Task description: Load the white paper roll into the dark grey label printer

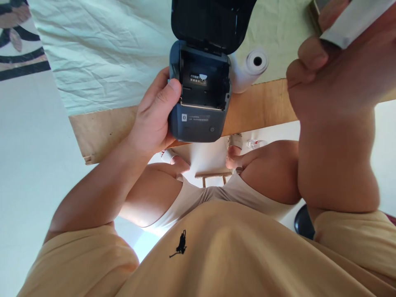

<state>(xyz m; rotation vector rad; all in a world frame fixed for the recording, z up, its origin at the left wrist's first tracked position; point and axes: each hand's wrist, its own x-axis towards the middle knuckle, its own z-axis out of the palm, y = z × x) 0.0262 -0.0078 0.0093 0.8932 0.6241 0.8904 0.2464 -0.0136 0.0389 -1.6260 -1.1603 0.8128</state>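
Nearest to us, a white piece (355, 24), prob. light & smooth, is clasped in our R hand (334, 78), raised, fingers curled. Well apart, our printer (198, 131) is over the table edge (260, 103): prob. stiff, slippery plastic, so we should hold the body, not the open lid (206, 24). Our L hand (154, 109) clamps its side, thumb on top. Behind, a white roll (243, 78) lies on the cloth (108, 53).

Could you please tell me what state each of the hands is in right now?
Left hand: closed, holding the printer.
Right hand: closed, holding a white item, cut off by the frame.
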